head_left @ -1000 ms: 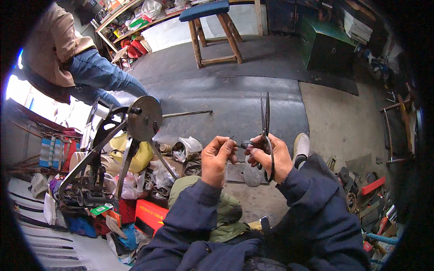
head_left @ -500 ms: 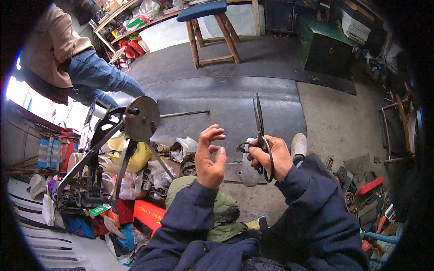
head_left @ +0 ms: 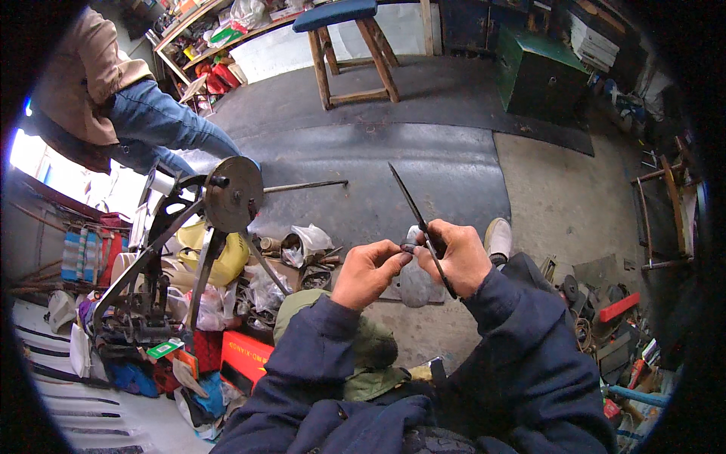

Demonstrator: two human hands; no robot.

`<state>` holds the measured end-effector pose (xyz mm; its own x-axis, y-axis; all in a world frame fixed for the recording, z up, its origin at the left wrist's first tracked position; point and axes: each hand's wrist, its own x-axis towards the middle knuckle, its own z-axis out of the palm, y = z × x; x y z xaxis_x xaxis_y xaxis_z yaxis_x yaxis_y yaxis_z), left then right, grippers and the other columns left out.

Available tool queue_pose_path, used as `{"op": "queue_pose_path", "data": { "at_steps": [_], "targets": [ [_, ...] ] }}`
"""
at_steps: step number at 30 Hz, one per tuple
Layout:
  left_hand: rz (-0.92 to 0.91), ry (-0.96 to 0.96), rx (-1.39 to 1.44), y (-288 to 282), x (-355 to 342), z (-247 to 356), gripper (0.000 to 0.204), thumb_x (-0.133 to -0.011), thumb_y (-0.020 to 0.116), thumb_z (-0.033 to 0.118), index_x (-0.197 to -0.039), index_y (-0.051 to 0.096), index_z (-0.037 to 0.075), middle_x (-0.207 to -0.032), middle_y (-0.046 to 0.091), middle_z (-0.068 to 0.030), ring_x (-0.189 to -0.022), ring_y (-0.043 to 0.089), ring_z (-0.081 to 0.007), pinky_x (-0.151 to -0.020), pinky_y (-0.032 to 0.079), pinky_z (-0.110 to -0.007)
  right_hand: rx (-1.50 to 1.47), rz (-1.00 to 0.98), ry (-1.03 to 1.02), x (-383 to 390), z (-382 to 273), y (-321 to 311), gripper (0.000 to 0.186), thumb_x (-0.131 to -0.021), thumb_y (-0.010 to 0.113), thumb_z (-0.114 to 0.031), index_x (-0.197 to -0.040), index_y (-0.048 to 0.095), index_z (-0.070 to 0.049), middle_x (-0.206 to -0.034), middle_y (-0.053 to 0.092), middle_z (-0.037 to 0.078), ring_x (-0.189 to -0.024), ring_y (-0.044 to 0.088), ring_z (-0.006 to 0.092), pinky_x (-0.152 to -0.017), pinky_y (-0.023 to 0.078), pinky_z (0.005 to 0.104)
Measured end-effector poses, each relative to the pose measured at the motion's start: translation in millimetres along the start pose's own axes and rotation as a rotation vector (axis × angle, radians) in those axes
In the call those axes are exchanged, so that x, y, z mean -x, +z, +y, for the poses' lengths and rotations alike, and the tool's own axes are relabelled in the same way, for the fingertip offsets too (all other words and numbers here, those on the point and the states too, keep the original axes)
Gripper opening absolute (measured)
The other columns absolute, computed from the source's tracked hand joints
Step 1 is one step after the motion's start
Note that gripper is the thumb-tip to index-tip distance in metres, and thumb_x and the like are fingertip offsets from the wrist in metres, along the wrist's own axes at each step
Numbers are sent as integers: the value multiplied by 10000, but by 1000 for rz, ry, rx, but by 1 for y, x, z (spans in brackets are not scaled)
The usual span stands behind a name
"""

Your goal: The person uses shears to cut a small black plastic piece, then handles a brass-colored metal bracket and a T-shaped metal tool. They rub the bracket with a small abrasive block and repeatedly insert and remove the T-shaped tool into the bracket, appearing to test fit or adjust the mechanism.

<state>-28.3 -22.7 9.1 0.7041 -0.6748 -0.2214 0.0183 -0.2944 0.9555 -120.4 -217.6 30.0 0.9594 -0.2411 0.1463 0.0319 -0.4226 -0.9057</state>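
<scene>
Mostly covered from where I stand, one small dark piece (head_left: 408,247) sits where the two hands meet; the left hand (head_left: 368,274) pinches it. The right hand (head_left: 463,259) grips one pair of long dark metal scissors (head_left: 407,191), handles partly hidden.

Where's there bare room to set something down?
The dark mat between the stool and scissors looks open, as does the concrete between mat and brown frame. It's crowded around the metal machine and the red block, far right.
</scene>
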Motion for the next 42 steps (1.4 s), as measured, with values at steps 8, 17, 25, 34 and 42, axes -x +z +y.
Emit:
{"op": "queue_pose_path", "data": {
  "at_steps": [8, 17, 25, 34, 42],
  "targets": [
    [165, 466, -333, 7, 2, 9, 80, -911, 727, 5, -981, 695, -18, -1089, 663, -98, -888, 661, -178, -746, 513, -300, 235, -38, 0, -4, 7, -7, 244, -835, 769, -144, -943, 684, 58, -752, 654, 250, -640, 655, 372, -630, 516, 407],
    [113, 554, -277, 9, -6, 13, 118, -890, 697, -5, -1004, 709, -31, -1072, 752, -133, -878, 684, -167, -765, 530, -297, 248, -58, -29, -18, 5, -15, 299, -834, 763, -279, -837, 712, 16, -831, 689, 276, -837, 704, 457, -729, 563, 494],
    [109, 298, 11, 6, -7, 16, 146, -1009, 641, 48, -1109, 706, -35, -943, 670, 3, -856, 601, -62, -767, 481, -222, 382, -71, -100, -27, -5, -9, 276, -882, 765, -183, -1001, 724, 63, -888, 719, 265, -821, 736, 404, -783, 602, 421],
    [95, 268, 261, 3, 0, 9, 136, -999, 654, 73, -1089, 703, -16, -959, 709, -29, -795, 623, -85, -741, 515, -260, 297, -85, -44, -29, -5, -5, 310, -836, 775, -283, -900, 735, 18, -864, 705, 272, -867, 705, 463, -765, 570, 492],
    [66, 298, 558, 2, -6, 3, 198, -1010, 637, 129, -1182, 629, 32, -1071, 740, -117, -844, 675, -184, -764, 537, -325, 191, -93, -7, -27, -10, -5, 331, -850, 784, -288, -917, 731, 32, -853, 720, 264, -851, 723, 444, -757, 578, 477]
  ]
}}
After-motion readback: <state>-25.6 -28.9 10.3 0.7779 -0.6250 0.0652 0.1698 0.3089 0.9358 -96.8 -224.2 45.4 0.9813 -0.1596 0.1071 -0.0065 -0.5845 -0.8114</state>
